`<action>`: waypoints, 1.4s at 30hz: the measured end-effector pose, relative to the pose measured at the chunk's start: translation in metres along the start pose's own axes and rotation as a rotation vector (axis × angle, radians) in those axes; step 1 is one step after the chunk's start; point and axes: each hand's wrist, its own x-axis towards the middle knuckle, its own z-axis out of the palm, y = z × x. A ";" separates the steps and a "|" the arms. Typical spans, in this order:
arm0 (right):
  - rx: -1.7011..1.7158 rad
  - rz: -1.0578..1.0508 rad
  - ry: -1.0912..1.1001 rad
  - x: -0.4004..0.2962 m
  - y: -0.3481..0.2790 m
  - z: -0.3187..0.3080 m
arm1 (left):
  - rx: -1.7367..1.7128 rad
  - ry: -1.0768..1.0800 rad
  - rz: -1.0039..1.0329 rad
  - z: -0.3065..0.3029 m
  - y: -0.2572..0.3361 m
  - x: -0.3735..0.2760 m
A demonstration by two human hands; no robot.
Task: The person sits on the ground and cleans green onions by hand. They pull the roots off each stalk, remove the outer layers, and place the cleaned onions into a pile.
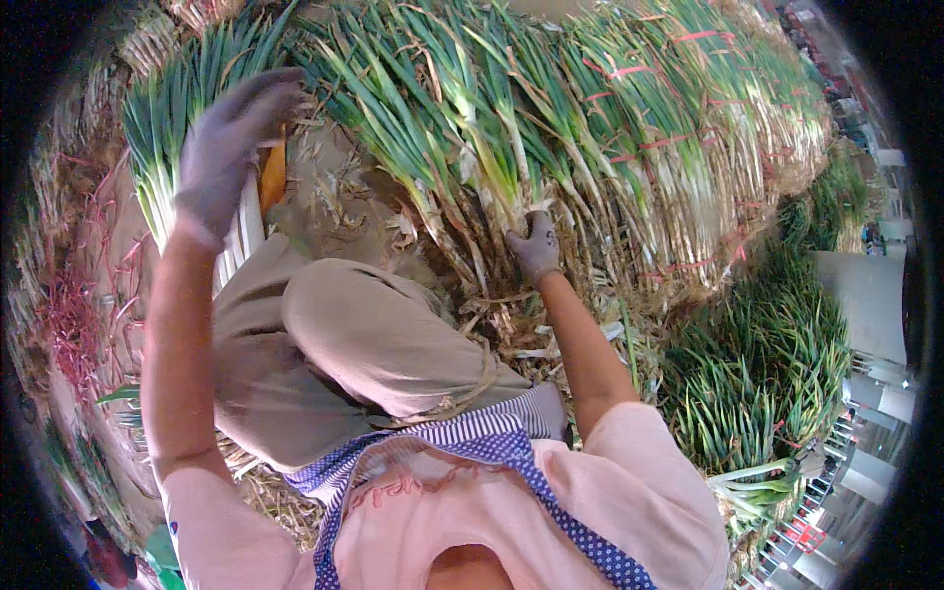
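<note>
My left hand point(230, 140), in a greyish-purple glove and blurred, is raised near a bunch of peeled Welsh onions point(158, 184) with clean white stems. Its fingers are stretched out, and nothing shows in them. An orange flat object point(273, 173) stands just beyond that wrist, partly hidden. My right hand point(538, 247), gloved too, has its thumb and fingers around the pale lower stem of a Welsh onion point(493, 173). That stalk lies among a wide spread of unpeeled onions point(383, 125) with dry brown husks and roots.
Unpeeled bundles tied with pink tape point(682, 140) extend to the right. More green-topped onions point(759, 369) stand at lower right. Loose pink ties point(74, 310) litter the floor at left. Husk scraps point(332, 192) lie on the ground before my bent knees point(369, 332).
</note>
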 end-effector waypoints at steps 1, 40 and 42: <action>0.075 -0.074 0.163 -0.005 0.004 -0.006 | 0.018 -0.075 -0.050 0.029 -0.006 0.010; 0.681 -0.133 0.002 -0.083 -0.062 -0.137 | -0.860 -0.410 -0.045 0.216 -0.009 0.032; 0.489 -0.169 -0.068 -0.088 -0.068 -0.139 | -1.053 -0.377 -0.128 0.220 -0.016 0.032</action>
